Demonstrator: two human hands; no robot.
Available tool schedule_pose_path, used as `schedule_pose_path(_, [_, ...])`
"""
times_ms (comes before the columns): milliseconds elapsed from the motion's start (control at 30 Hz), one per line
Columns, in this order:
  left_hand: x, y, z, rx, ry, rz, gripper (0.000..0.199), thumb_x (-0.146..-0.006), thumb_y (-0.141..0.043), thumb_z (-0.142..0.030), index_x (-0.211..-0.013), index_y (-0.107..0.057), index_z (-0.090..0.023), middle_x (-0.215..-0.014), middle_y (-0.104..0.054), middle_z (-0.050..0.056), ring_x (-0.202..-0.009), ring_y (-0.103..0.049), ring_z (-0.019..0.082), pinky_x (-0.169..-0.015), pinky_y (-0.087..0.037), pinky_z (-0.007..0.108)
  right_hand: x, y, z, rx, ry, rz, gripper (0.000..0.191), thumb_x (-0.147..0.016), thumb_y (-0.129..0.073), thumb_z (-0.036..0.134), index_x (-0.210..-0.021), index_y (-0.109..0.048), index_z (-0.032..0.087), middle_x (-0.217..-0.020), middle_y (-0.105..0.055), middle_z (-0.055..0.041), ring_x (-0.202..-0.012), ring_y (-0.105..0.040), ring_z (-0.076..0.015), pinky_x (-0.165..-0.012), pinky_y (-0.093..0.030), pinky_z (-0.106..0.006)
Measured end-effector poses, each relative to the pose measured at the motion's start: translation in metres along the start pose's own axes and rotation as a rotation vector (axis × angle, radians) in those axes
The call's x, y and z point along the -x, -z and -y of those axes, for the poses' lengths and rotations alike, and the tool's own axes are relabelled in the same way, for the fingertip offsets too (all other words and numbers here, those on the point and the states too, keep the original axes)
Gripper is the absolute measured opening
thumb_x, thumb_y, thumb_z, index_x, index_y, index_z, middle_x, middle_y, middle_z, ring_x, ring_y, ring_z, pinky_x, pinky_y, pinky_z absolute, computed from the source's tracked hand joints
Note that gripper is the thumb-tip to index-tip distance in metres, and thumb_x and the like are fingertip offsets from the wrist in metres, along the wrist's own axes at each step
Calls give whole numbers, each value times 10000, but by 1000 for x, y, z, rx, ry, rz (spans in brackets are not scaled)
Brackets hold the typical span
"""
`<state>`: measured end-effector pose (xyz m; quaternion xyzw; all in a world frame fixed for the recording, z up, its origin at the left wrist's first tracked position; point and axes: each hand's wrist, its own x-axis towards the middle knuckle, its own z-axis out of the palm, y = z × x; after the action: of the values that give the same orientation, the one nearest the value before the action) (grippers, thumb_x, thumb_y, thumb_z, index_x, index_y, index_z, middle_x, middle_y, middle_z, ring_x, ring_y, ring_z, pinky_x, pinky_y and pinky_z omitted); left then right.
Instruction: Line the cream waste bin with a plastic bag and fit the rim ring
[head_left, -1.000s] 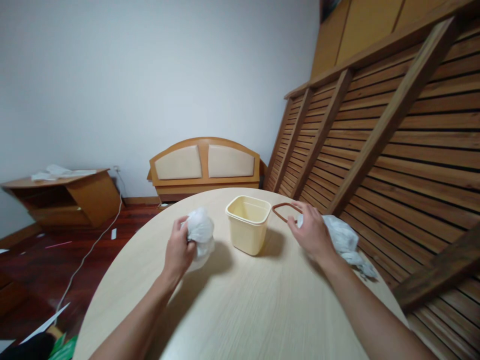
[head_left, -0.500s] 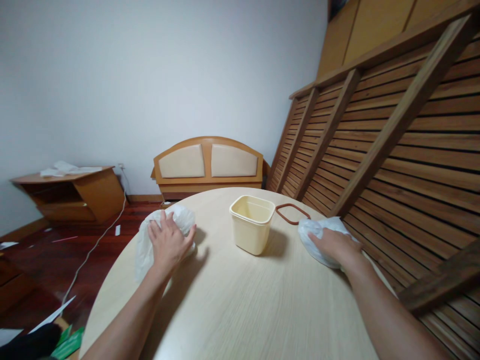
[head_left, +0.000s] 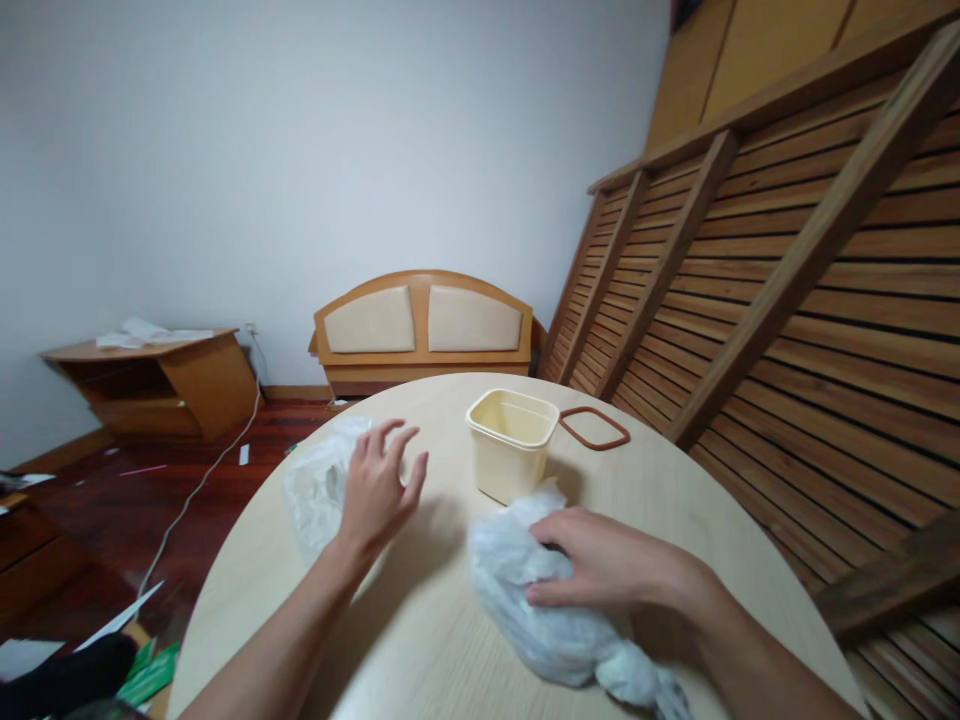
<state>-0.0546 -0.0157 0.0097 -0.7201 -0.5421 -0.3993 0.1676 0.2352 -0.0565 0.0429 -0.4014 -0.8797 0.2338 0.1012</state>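
My right hand (head_left: 600, 560) grips a bunched white plastic bag (head_left: 517, 590) in front of the bin, its knotted-looking tail trailing toward me. Fingers spread, my left hand (head_left: 382, 480) hovers at the left side of the table with nothing in it. Just beside it lies another crumpled white plastic bag (head_left: 319, 490). Between and beyond the hands stands a small cream plastic bin (head_left: 506, 460), upright, its top uncovered. A brown rounded-square ring (head_left: 595, 428) lies flat to the right of the bin.
Everything rests on a round pale wooden table (head_left: 660, 500). A slatted wooden frame (head_left: 750, 300) leans close on the right. Behind the table is a padded headboard (head_left: 424, 320). To the left are a low cabinet (head_left: 217, 385) and a cable (head_left: 202, 480) across the floor.
My right hand has brought its white bag from the table's right side to in front of the bin. My left hand has let go of its bag and shifted right.
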Motion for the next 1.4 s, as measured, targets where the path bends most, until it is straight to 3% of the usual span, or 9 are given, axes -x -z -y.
schedule_pose_path(100, [14,8,-36,368,-282,94,382,-938,-490,-316,-1288,-578,-193,-1269,-626,148,-1182,-579,283,-1014,-471,437,-7,0,3,-117,179,-55,317,-819,-748,339,-1111,-717,219,-1100,-754,-66,-1013,-696,-243,-906,-516,-361])
schedule_pose_path(233, [26,23,-76,590,-590,511,519,-889,-583,-452,-1367,-546,-253,-1323,-640,131,-1185,-614,306,-1006,-474,430,-7,4,-13,-213,113,-14,108,-795,-713,255,-876,-733,186,-862,-747,-26,-810,-686,-191,-757,-524,-293])
schedule_pose_path(300, [27,24,-83,579,-617,747,519,-890,-604,-458,-1375,-546,-283,-1274,-676,103,-1110,-657,299,-958,-501,413,-5,3,-19,-307,41,115,70,-764,-729,252,-775,-722,183,-720,-707,8,-664,-645,-148,-624,-489,-235])
schedule_pose_path(400, [25,16,-76,531,-532,864,416,-876,-637,-401,-1269,-613,-267,-1201,-702,90,-1055,-679,296,-896,-525,386,-1,-3,-18,-429,-52,292,159,-730,-779,328,-736,-721,180,-616,-651,33,-550,-580,-110,-526,-438,-197])
schedule_pose_path(533, [22,3,-57,497,-317,819,289,-862,-618,-289,-1145,-639,-234,-1084,-718,75,-900,-693,243,-807,-523,335,-1,-12,-5,-473,-18,358,255,-697,-837,388,-834,-737,198,-646,-647,43,-574,-590,-108,-572,-461,-203])
schedule_pose_path(800, [25,-6,-51,536,-12,769,271,-858,-647,-347,-1087,-642,-202,-958,-729,43,-679,-636,164,-633,-471,268,-17,-27,4,-245,152,113,420,-721,-843,327,-1093,-684,214,-763,-623,32,-649,-539,-112,-588,-375,-203])
schedule_pose_path(1000, [23,4,-54,728,-161,544,156,-903,-558,-262,-1024,-631,-197,-1087,-687,83,-1051,-628,223,-942,-472,355,-21,-26,-2,-241,308,-50,243,-662,-744,115,-846,-609,198,-809,-603,22,-701,-508,-121,-631,-374,-220])
schedule_pose_path(1233, [23,11,-59,859,-139,497,296,-887,-624,-414,-1060,-644,-175,-967,-695,78,-861,-619,205,-776,-464,319,-19,-20,0,-258,311,-385,232,-677,-660,131,-788,-475,218,-751,-553,33,-671,-496,-128,-636,-376,-248])
schedule_pose_path(1400, [26,5,-62,876,-17,483,259,-886,-670,-425,-937,-657,-171,-847,-691,43,-745,-591,165,-680,-424,265,-18,-15,-2,-366,335,-372,280,-686,-659,155,-941,-554,204,-880,-611,-9,-778,-565,-161,-714,-457,-281])
